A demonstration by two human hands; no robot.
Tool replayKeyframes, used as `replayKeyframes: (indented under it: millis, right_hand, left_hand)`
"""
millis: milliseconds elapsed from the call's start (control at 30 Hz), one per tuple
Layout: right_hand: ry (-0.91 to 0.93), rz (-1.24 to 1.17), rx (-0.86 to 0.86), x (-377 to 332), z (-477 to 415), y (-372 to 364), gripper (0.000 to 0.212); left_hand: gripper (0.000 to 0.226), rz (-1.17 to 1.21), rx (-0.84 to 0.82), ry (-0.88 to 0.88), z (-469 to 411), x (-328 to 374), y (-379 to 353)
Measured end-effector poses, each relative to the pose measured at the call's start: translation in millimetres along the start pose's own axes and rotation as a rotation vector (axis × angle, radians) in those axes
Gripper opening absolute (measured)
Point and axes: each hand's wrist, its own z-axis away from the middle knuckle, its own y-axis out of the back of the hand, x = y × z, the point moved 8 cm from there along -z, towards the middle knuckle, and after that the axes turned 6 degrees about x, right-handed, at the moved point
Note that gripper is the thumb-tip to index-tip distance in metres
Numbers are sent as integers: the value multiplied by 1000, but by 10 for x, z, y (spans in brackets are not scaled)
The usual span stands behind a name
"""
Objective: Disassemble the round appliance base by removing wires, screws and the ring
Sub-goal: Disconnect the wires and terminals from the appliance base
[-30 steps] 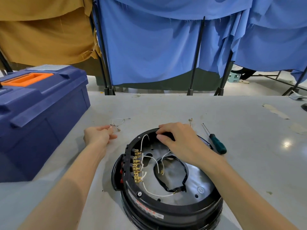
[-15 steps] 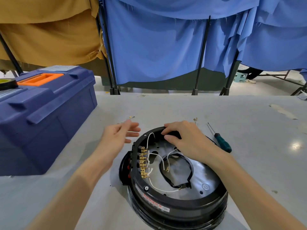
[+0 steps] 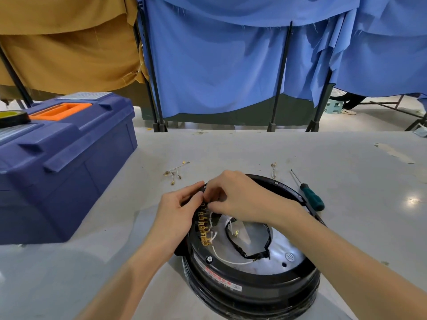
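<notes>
Grey table (image 3: pixel 254 148) in a workroom, with blue curtains (image 3: pixel 219 65) and a tan curtain (image 3: pixel 69 47) hung on black stands behind it. At near centre sits the round black base (image 3: pixel 254 289), open side up, showing a silver plate, a row of brass terminals (image 3: pixel 204 229) along its left inner edge, a white wire (image 3: pixel 228 260) and a black cable loop (image 3: pixel 254 255). Both hands meet at the far-left rim. The left hand (image 3: pixel 175 213) grips the rim beside the terminals, fingers curled. The right hand (image 3: pixel 242 199) reaches across, fingertips pinched together at the far end of the terminal row; whether they hold a wire cannot be told. A green-handled screwdriver (image 3: pixel 312 197) lies just right of the base. Loose wires (image 3: pixel 175 172) lie beyond the hands. A blue toolbox (image 3: pixel 69 169) stands at left, a tape roll (image 3: pixel 11 117) on its lid.
</notes>
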Motion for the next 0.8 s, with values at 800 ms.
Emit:
replayKeyframes:
  millis: [800]
  right_hand:
    - [-179, 24, -30, 47, -171, -131, 7]
  left_hand:
    - [26, 61, 8, -13, -13, -24, 19]
